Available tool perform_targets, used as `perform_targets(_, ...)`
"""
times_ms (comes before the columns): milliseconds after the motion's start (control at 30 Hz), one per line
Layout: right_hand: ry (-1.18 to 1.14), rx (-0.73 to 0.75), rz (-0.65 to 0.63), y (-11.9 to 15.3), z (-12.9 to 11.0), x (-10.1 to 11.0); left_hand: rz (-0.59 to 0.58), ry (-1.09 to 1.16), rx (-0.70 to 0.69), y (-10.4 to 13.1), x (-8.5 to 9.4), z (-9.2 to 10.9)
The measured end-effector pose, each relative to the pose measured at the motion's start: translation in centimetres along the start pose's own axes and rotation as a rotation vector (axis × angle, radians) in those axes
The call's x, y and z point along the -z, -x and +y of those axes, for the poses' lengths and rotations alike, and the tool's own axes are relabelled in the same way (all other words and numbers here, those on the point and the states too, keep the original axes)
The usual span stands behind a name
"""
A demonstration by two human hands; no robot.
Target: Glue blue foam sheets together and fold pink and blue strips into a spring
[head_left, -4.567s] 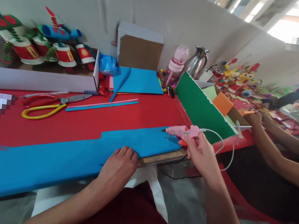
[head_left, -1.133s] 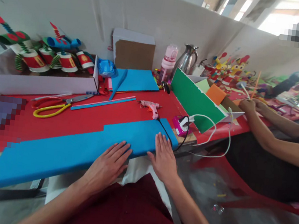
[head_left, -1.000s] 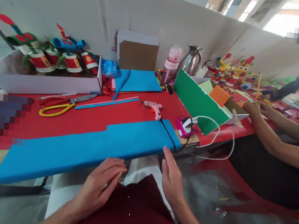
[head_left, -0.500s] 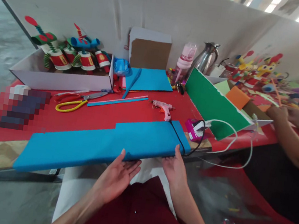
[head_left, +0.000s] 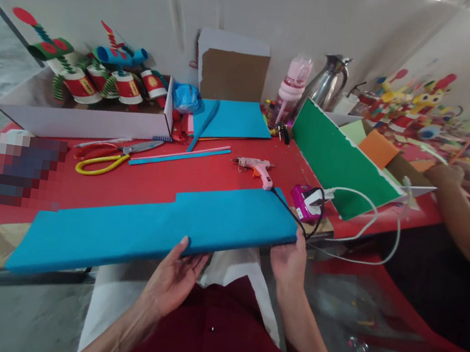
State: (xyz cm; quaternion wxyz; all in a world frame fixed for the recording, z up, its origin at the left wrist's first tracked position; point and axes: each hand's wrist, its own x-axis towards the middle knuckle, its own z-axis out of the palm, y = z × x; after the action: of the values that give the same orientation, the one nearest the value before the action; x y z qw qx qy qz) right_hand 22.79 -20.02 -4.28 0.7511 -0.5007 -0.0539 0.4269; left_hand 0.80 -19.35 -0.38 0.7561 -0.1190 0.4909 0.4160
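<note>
A long blue paper piece [head_left: 145,224] lies along the table's front edge, its near side bent over the edge. My left hand [head_left: 174,281] is at the middle of that side, thumb on top and fingers beneath, gripping it. At the right end, my right hand [head_left: 291,259] has its thumb up by the corner and its fingers under the paper, partly hidden. Behind the paper lies a pink glue gun [head_left: 257,169], its black cord running over the paper's right end. Scissors [head_left: 121,157] with yellow and red handles lie to the left.
A white box [head_left: 89,123] of paper-cup figures stands back left. Blue sheets [head_left: 236,119], a pink bottle [head_left: 291,91] and a steel jug [head_left: 327,81] are behind. A magenta power socket [head_left: 304,203] and green-sided box [head_left: 345,165] are right, near another person's hands [head_left: 454,175].
My right hand has moved right along the paper's near side to its right corner. My left hand stays near the middle. The view has shifted slightly.
</note>
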Motion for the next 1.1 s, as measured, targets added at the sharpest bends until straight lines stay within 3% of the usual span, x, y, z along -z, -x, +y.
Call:
perform_targets(100,0.141,-0.094,-0.172,1.7,0.8,1.4,-0.103,-0.185,0.034,0.3,1.5,0.1)
perform_targets(200,0.332,-0.366,-0.368,4.8,1.3,2.6,-0.350,-0.519,0.083,1.4,3.4,0.9)
perform_targets(267,0.462,-0.470,-0.430,6.8,0.8,2.6,-0.475,-0.799,-0.062,2.2,3.9,1.8)
perform_targets(300,0.553,-0.437,-0.455,7.4,0.3,2.4,-0.504,-0.952,-0.221,2.4,3.7,2.4)
perform_targets(367,0.764,-0.173,-0.540,7.4,-1.3,1.3,-0.527,-1.252,-0.644,2.4,2.7,3.3)
perform_targets(433,0.991,0.281,-0.676,5.8,-3.0,-0.2,-0.583,-1.491,-1.030,1.4,1.0,3.7)
perform_targets(467,1.112,0.469,-0.790,4.6,-3.7,-1.0,-0.625,-1.602,-1.148,0.7,0.1,3.6)
perform_targets(567,1.451,0.810,-1.059,0.3,-4.5,-2.6,-0.732,-1.891,-1.301,-1.8,-2.4,2.3)
perform_targets(667,1.664,0.974,-1.167,-2.3,-3.7,-2.8,-0.762,-2.016,-1.372,-3.9,-3.8,0.7)
perform_targets(800,1.725,1.101,-1.119,-2.5,-2.4,-0.8,-0.852,-2.054,-1.379,-4.6,-3.7,0.0)
perform_targets(900,1.688,1.155,-0.992,-1.9,-2.2,1.5,-1.018,-2.131,-1.290,-4.1,-3.1,1.1)
perform_targets(1000,1.680,1.165,-0.809,-1.1,-2.7,3.9,-1.168,-2.174,-1.244,-3.7,-3.8,2.9)
perform_targets(1100,1.632,1.139,-0.630,0.7,-3.6,5.5,-1.058,-2.191,-1.287,-4.3,-6.2,3.4)
